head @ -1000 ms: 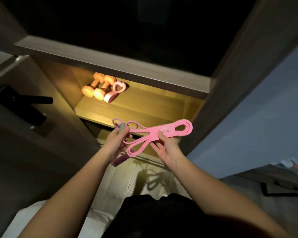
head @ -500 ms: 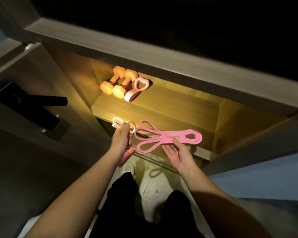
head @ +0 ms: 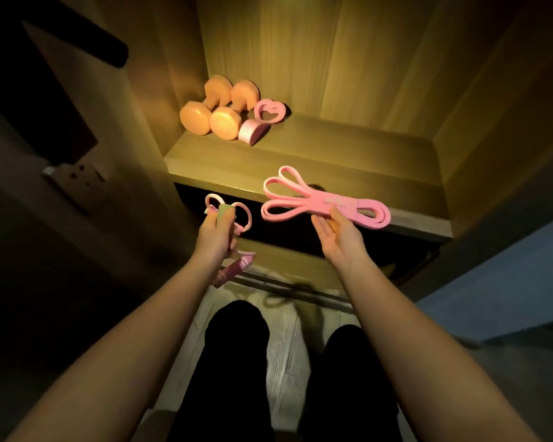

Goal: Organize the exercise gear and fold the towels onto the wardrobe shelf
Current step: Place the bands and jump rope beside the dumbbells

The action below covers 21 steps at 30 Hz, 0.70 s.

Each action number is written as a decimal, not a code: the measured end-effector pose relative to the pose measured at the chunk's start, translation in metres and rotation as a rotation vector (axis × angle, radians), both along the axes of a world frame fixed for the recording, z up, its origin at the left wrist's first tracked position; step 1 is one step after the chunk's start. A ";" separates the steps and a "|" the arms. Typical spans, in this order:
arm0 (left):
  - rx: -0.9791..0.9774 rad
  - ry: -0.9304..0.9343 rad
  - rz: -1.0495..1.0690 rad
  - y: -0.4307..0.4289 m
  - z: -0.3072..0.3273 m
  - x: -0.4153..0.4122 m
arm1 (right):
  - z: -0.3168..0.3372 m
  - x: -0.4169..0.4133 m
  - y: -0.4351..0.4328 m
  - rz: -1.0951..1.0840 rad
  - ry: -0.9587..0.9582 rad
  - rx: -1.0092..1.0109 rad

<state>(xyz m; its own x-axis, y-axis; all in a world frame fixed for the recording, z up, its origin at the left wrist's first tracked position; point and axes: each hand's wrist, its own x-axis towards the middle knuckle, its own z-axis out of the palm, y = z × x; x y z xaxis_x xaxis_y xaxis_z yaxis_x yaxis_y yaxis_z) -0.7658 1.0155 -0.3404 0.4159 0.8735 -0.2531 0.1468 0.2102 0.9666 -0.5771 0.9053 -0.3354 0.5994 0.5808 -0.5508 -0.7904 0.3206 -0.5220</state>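
Band split off to the right hand, over the shelf lip.
Hands had parted since a second ago. Left hand (head: 216, 237) stayed fisted round the cord (head: 237, 266), which dangled at its 6 o'clock. Right hand (head: 339, 237), palm up, pinched the band (head: 326, 202) mid-length at the fingertips; band lay at its 12 o'clock, well right of the left hand, hovering over the front edge of the shelf (head: 332, 148). Judged: band placement imminent, cord next. Dumbbells (head: 211, 113) and heart piece (head: 262, 122) already sat at 11 o'clock, back left. No towels seen.
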 end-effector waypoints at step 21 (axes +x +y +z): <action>-0.094 0.015 0.051 0.084 -0.041 0.008 | -0.009 0.001 0.163 0.238 -0.034 -0.231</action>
<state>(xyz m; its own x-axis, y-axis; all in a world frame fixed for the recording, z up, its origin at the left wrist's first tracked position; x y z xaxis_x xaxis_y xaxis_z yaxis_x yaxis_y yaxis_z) -0.7576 1.0997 -0.3812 0.3671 0.8654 -0.3410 0.1482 0.3075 0.9399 -0.5765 1.0679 -0.3443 0.4823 0.5688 -0.6663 -0.8099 -0.0004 -0.5866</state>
